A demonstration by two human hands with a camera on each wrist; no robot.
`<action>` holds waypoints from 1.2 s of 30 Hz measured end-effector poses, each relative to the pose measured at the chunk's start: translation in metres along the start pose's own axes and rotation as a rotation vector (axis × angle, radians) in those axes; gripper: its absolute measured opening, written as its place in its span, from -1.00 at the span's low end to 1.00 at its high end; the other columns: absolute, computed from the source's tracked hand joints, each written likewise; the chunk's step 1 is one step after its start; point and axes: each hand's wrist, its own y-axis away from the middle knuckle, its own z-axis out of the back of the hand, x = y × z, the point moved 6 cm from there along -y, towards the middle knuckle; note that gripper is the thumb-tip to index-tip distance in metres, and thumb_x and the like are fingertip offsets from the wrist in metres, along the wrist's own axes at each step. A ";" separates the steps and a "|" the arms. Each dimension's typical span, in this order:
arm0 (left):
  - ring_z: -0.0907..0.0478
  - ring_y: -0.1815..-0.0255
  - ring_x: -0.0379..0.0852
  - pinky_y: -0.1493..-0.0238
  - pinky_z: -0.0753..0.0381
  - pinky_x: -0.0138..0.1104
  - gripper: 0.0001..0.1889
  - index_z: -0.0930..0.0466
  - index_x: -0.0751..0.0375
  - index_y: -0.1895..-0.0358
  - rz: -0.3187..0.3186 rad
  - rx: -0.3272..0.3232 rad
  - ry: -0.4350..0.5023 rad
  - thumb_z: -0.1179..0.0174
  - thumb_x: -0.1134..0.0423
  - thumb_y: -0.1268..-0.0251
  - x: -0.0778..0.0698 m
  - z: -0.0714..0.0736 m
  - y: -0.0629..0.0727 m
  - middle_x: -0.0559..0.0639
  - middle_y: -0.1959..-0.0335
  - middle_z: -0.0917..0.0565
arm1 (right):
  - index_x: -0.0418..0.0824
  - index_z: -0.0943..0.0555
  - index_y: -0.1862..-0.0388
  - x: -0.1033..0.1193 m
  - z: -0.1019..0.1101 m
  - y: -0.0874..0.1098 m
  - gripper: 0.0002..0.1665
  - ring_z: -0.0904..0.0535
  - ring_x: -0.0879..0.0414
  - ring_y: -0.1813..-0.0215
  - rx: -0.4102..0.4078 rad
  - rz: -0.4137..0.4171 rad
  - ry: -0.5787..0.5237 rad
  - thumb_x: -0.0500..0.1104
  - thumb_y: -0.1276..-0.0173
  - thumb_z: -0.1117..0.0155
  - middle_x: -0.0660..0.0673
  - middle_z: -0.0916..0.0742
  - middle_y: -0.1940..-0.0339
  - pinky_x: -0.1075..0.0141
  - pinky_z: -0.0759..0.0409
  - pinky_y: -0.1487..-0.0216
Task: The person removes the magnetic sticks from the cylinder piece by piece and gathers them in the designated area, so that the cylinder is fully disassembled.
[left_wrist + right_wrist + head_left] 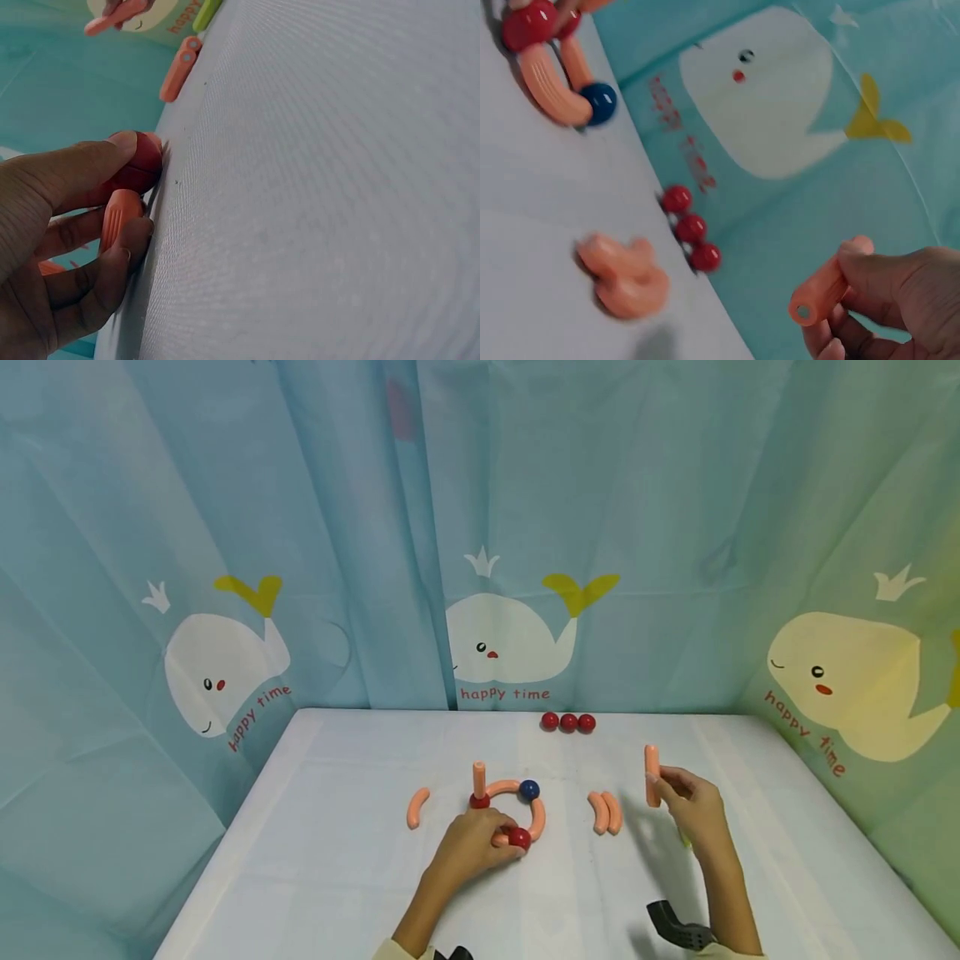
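A ring of curved orange sticks (537, 818) joined by balls lies mid-table, with a blue ball (529, 790) at its far right. At its left, one straight orange stick (479, 779) stands upright on a red ball (479, 802). My left hand (472, 847) pinches the ring's near red ball (519, 838); its thumb presses that ball in the left wrist view, while other fingers lie around an orange stick (120, 217). To the right, my right hand (692, 800) holds a straight orange stick (652, 777) above the table. A hole shows in its end (804, 311).
Three red balls (568, 722) sit in a row by the table's back edge. One curved orange stick (417, 808) lies left of the ring, two more (606, 812) to its right. Something green (685, 838) is mostly hidden behind my right hand. A whale-print curtain (360, 527) surrounds the table.
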 end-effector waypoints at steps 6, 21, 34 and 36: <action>-0.41 0.42 -0.43 0.38 -0.40 -0.52 -0.65 -0.76 -0.03 0.16 -0.010 -0.013 0.013 -0.44 -0.10 -0.03 -0.001 0.001 0.001 -0.25 0.30 -0.71 | -0.36 -0.57 -0.13 -0.028 0.032 -0.001 -0.45 -0.41 0.54 0.40 -0.110 -0.167 0.069 0.06 -0.40 -0.21 0.07 -0.71 0.32 0.48 -0.44 0.39; -0.45 0.38 -0.43 0.32 -0.45 -0.50 -0.65 -0.75 -0.04 0.14 -0.005 -0.013 0.010 -0.45 -0.09 -0.03 0.003 0.001 0.001 -0.26 0.28 -0.72 | -0.48 -0.60 -0.01 -0.074 0.046 0.000 -0.44 -0.52 -0.18 0.08 -0.086 -0.337 0.213 0.02 -0.36 -0.19 -0.32 -0.74 0.25 0.25 -0.35 0.32; -0.44 0.38 -0.44 0.32 -0.45 -0.49 -0.65 -0.75 -0.04 0.15 -0.014 -0.011 0.035 -0.46 -0.09 -0.02 0.002 -0.003 0.001 -0.26 0.29 -0.72 | -0.45 -0.62 0.04 -0.084 0.038 0.002 -0.46 -0.52 -0.07 0.30 -0.057 -0.358 0.270 0.03 -0.30 -0.24 -0.37 -0.71 0.21 0.27 -0.32 0.49; -0.44 0.38 -0.44 0.33 -0.44 -0.49 -0.66 -0.75 -0.04 0.15 -0.014 -0.010 0.037 -0.45 -0.09 -0.02 0.002 -0.003 0.000 -0.26 0.29 -0.72 | -0.45 -0.63 0.06 -0.084 0.038 0.002 -0.46 -0.52 -0.07 0.30 -0.064 -0.350 0.274 0.03 -0.30 -0.25 -0.37 -0.71 0.21 0.27 -0.32 0.49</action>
